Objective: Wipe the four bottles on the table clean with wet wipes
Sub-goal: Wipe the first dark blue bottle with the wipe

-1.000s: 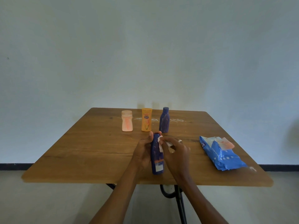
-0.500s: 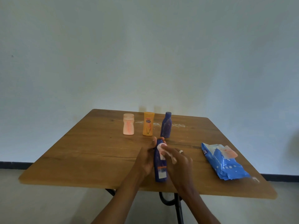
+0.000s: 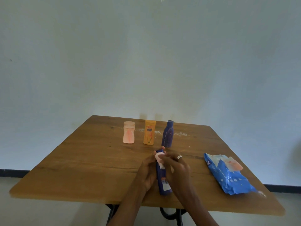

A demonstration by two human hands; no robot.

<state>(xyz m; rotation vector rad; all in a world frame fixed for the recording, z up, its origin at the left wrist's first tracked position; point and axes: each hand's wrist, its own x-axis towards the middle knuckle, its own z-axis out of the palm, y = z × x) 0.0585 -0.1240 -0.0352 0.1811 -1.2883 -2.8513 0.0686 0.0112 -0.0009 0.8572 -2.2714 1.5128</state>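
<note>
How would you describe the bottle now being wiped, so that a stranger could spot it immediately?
On the wooden table, near the front edge, two hands meet. The left hand holds a dark blue bottle; the right hand rubs a wipe on it. Only this bottle is held; three others stand behind.

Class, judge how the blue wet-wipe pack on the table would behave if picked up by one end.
The wet-wipe pack looks like crinkled soft film, so it would probably sag rather than stay stiff. Lying flat, it seems unlikely to roll. Its flap stands open, so wipes might slip out.
</note>
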